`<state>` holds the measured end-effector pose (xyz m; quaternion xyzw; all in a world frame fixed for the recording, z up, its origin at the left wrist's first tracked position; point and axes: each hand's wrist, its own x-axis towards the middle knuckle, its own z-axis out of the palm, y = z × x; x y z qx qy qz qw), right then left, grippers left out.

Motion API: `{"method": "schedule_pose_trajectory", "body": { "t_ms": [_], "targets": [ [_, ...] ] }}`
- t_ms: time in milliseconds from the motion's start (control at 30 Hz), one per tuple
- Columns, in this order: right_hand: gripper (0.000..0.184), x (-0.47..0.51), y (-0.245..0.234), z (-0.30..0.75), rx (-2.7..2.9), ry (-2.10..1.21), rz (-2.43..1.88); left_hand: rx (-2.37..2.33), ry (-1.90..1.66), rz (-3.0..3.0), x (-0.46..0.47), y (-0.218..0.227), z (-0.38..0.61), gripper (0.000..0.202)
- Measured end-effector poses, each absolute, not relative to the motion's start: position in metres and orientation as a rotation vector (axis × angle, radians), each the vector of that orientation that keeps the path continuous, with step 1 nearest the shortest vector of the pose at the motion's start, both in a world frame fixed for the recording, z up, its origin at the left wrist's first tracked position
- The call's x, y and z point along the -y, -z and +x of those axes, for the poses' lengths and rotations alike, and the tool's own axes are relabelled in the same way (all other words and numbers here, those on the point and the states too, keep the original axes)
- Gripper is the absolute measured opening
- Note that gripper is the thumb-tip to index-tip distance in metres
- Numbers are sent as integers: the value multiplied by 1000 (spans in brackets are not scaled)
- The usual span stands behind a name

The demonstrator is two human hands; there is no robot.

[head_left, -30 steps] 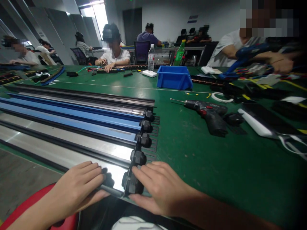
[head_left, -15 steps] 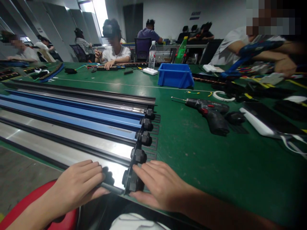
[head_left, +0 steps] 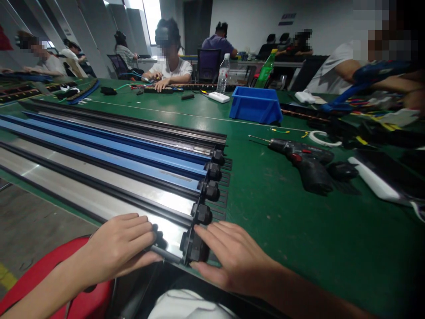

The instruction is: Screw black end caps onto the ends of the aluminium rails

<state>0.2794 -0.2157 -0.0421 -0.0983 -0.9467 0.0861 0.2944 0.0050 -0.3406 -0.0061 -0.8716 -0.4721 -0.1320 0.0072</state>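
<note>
Several long profiles lie side by side on the green table, their right ends fitted with black end caps and black cable glands. My left hand (head_left: 121,243) is closed over the near edge of the closest silver profile (head_left: 171,239), fingers on top and thumb along the front. At that profile's end, my right hand (head_left: 234,257) grips the black end cap with its cable gland (head_left: 200,249), fingers behind and thumb in front. Further back are another silver profile (head_left: 166,197) and blue profiles (head_left: 159,170) with matching cable glands (head_left: 211,189).
A black cordless drill (head_left: 307,161) lies on the green table (head_left: 282,239), its long bit pointing left. Beyond it stand a blue bin (head_left: 255,106), a clear bottle (head_left: 223,74) and a green bottle (head_left: 266,71). A red stool (head_left: 89,297) is below left. Co-workers sit around.
The whole scene has shifted right as my head turned slightly left. Both hands keep their grip. The co-worker across the table has lowered a raised hand.
</note>
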Motion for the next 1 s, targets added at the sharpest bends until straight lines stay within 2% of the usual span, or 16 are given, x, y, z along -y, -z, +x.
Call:
{"method": "schedule_pose_trajectory", "body": {
  "t_ms": [333, 633, 1000],
  "targets": [
    [43, 217, 41, 277, 2570, -263, -282, 1591, 431, -2722, 345, -9, 23, 9],
    [44, 215, 40, 279, 2634, -268, -260, 1660, 559, -2620, 342, -3, 66, 23],
    [49, 211, 44, 280, 2726, -445, -264, 1760, 746, -2531, 338, 5, 67, 25]
  ]
}}
